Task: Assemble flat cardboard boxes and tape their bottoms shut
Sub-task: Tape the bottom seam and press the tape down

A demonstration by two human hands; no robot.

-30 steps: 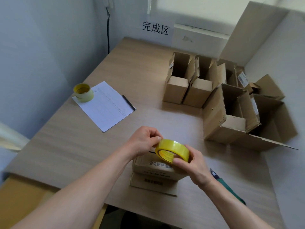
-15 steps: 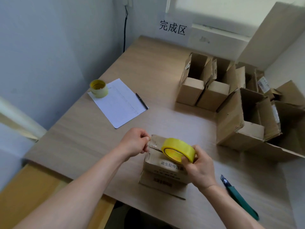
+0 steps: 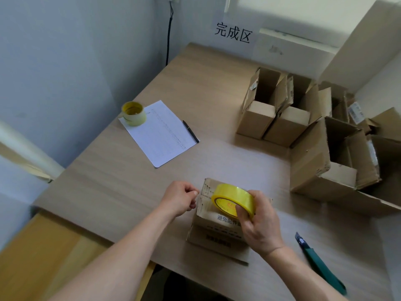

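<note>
Right hand (image 3: 259, 224) grips the tape roll (image 3: 233, 202), left hand (image 3: 180, 198) pinches at the box (image 3: 217, 222) edge, probably the tape end: draw it taut along the flap seam before pressing down.

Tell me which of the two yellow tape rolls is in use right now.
The tape roll gripped by the right hand above the small box; the other roll sits untouched on the paper sheet at the table's left.
</note>
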